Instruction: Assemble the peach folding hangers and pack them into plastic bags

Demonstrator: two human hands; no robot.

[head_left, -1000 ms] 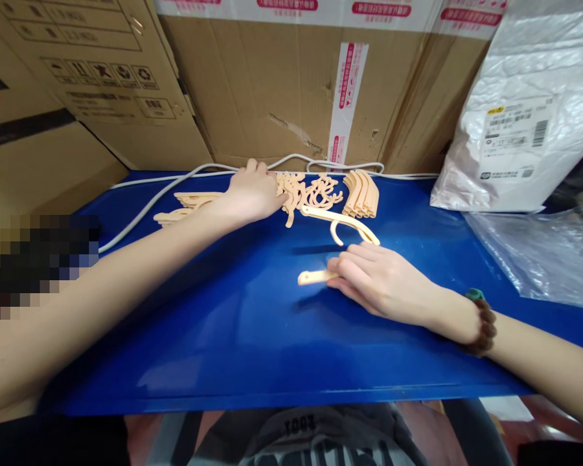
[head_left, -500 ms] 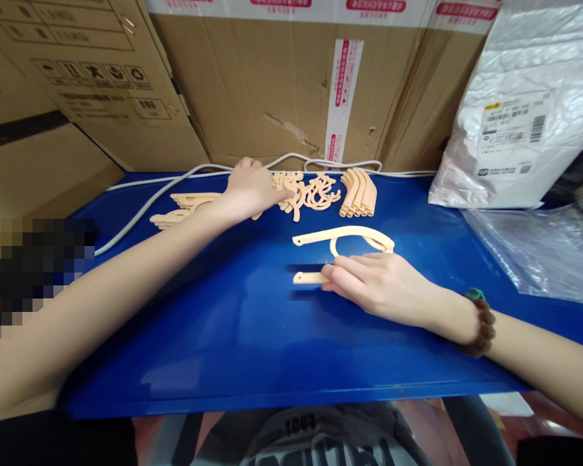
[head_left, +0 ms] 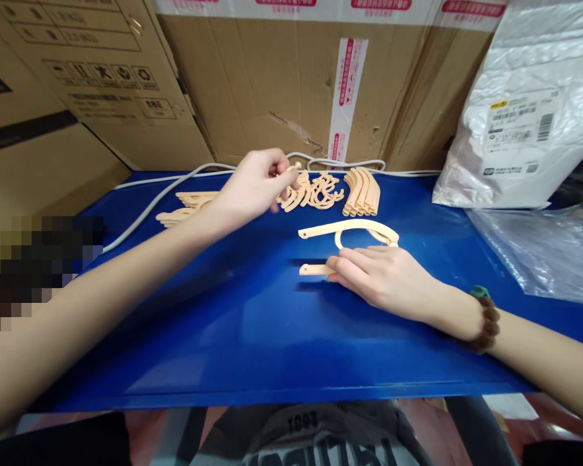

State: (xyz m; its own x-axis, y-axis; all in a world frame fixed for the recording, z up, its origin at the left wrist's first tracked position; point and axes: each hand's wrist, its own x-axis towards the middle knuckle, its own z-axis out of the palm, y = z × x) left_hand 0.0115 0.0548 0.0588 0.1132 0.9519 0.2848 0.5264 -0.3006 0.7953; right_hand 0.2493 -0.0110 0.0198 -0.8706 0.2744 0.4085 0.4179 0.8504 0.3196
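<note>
My left hand is closed in a pinch over the parts at the back of the table. A small beige plastic piece pokes out from its fingertips. My right hand grips a beige two-armed plastic frame, which looks like a folding hanger. One long arm with a holed end curves above the fingers. The other arm's end sticks out left of them, and the rest is under my hand. Just beyond lie a loose heap of small curved parts and a neat stack of curved arms.
More flat beige pieces lie left, partly behind my left forearm. A white cable runs along the back of the blue table. Cardboard boxes stand behind. A white plastic parcel and clear plastic film occupy the right.
My left hand has lifted off the small parts with a beige piece between its fingers. My right hand keeps its hold on the frame. The view has shifted slightly.
</note>
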